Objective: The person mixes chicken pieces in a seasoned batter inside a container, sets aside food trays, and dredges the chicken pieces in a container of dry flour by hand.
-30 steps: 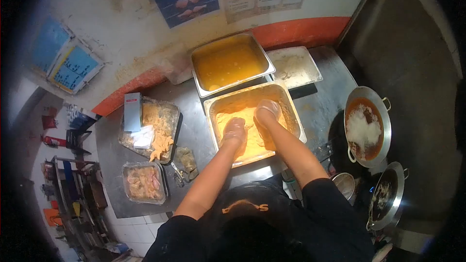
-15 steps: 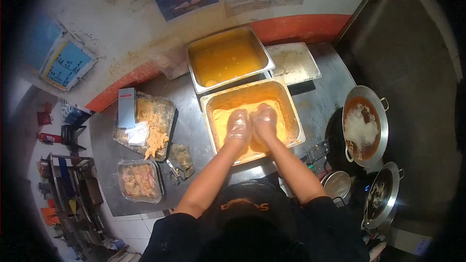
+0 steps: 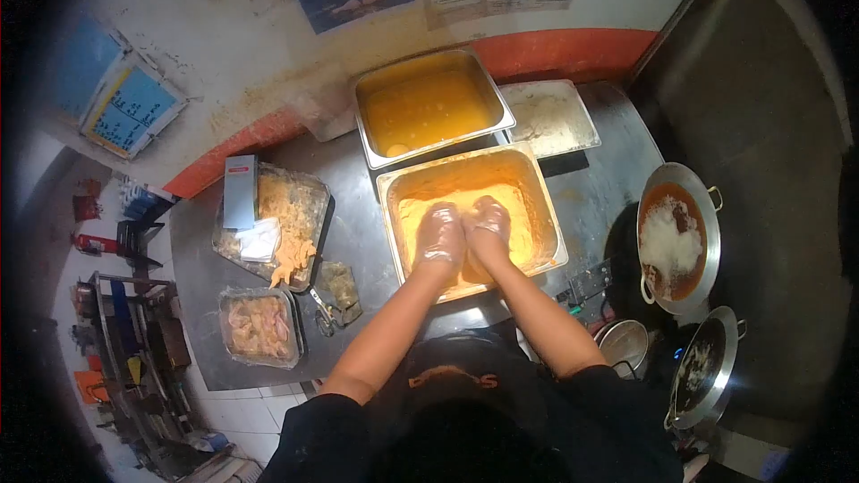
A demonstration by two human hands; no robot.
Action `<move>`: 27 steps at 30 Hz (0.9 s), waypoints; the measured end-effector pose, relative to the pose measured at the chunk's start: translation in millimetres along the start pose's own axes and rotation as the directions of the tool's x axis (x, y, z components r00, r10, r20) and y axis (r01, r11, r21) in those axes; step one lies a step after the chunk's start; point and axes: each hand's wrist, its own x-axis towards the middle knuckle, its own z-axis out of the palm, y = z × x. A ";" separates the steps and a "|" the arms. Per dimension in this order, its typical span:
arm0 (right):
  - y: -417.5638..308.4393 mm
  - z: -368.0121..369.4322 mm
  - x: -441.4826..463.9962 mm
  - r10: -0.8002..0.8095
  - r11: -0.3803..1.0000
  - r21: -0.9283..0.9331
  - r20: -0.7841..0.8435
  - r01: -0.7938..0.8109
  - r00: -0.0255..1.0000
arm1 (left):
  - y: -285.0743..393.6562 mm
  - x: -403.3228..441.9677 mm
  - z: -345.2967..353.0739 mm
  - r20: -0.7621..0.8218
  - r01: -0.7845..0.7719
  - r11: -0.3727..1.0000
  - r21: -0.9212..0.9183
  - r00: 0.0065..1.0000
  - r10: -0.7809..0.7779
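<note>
My left hand (image 3: 441,234) and my right hand (image 3: 488,224), both in clear plastic gloves, are side by side inside a metal pan (image 3: 548,215). Orange-yellow powder (image 3: 523,213) lies around them, and their fingertips are sunk in it or hidden. Whether either hand holds something under the powder cannot be made out. Just behind this pan stands a second metal pan (image 3: 362,130) of yellow-orange liquid (image 3: 434,107).
Two pans of oil (image 3: 680,237) (image 3: 702,367) stand at the right. On the left are a tray of crumbs (image 3: 300,206) with a grey box (image 3: 240,192), a container of raw meat (image 3: 259,329) and scissors (image 3: 324,309). A flat tray (image 3: 555,121) lies behind.
Over the last second my hands have come together from apart in the powder. Since half a second ago they have moved little, and the view has shifted slightly.
</note>
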 end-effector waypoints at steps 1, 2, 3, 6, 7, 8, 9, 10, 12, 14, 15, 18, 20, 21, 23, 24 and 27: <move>-3.5 -4.2 0.7 0.190 0.955 0.233 0.008 -0.186 0.982 | -2.8 -0.3 -9.6 -0.026 -0.021 0.999 0.039 0.999 0.022; -4.1 -5.6 -0.6 0.374 0.818 0.448 0.059 -0.359 0.925 | -5.0 -2.5 -15.3 -0.043 -0.046 0.996 0.082 0.998 0.050; 9.0 -0.7 2.6 0.385 0.886 0.242 0.095 -0.396 0.918 | -4.2 -5.1 -15.8 0.111 -0.174 0.945 0.279 0.983 0.148; 3.1 9.8 -10.9 0.146 0.978 0.145 0.046 -0.151 0.988 | 0.9 -8.1 8.7 0.060 0.021 1.000 -0.014 0.998 -0.020; 2.4 5.4 -8.5 0.090 0.995 0.035 0.097 -0.094 0.991 | 7.0 -4.2 -5.6 0.051 0.027 1.000 -0.014 0.998 -0.027; 8.2 1.8 -7.7 0.079 0.996 0.042 0.113 -0.084 0.991 | 9.0 -3.5 -22.6 0.082 0.055 0.998 -0.016 0.995 -0.053; 15.2 0.0 -7.7 0.057 0.997 0.041 0.076 -0.060 0.996 | 8.5 -5.8 -45.4 0.108 0.092 0.996 -0.007 0.990 -0.091; 15.9 5.7 -6.1 0.028 0.998 0.049 0.043 -0.030 0.999 | 0.9 -12.3 -64.1 0.085 0.126 0.992 0.016 0.988 -0.127; -43.7 -27.0 2.5 0.194 0.944 0.220 0.232 -0.245 0.953 | -13.0 -29.9 -101.2 -0.315 -0.101 0.989 -0.104 0.947 0.064; -64.0 -8.2 1.0 0.116 0.943 0.274 0.258 -0.188 0.959 | -32.4 -44.7 -139.7 -0.298 -0.002 0.992 -0.125 0.954 -0.035; -71.9 -1.5 0.4 0.065 0.939 0.313 0.244 -0.142 0.968 | -50.1 -51.6 -151.0 -0.372 0.050 0.997 -0.052 0.926 -0.066; -129.1 40.2 -10.7 -0.085 0.921 0.383 0.375 -0.070 0.923 | -115.0 -74.5 -174.2 -0.536 0.200 0.974 0.103 0.837 -0.115; -151.5 93.8 -14.5 -0.035 0.927 0.312 0.626 -0.208 0.779 | -167.5 -91.9 -180.4 -0.547 0.294 0.948 0.123 0.817 -0.182; -151.6 130.9 -25.5 -0.123 0.924 0.362 0.581 -0.120 0.805 | -189.2 -98.8 -179.5 -0.554 0.377 0.916 0.140 0.796 -0.243; -159.6 189.9 -41.6 -0.220 0.911 0.412 0.532 -0.023 0.818 | -221.6 -109.1 -173.6 -0.581 0.437 0.893 0.109 0.757 -0.299; -168.6 210.3 -46.9 -0.177 0.936 0.350 0.554 -0.035 0.814 | -234.2 -113.8 -172.0 -0.598 0.488 0.869 0.079 0.721 -0.351; -197.0 215.9 -56.1 -0.106 0.937 0.321 0.638 -0.137 0.763 | -257.1 -118.1 -155.8 -0.503 0.533 0.844 0.057 0.746 -0.437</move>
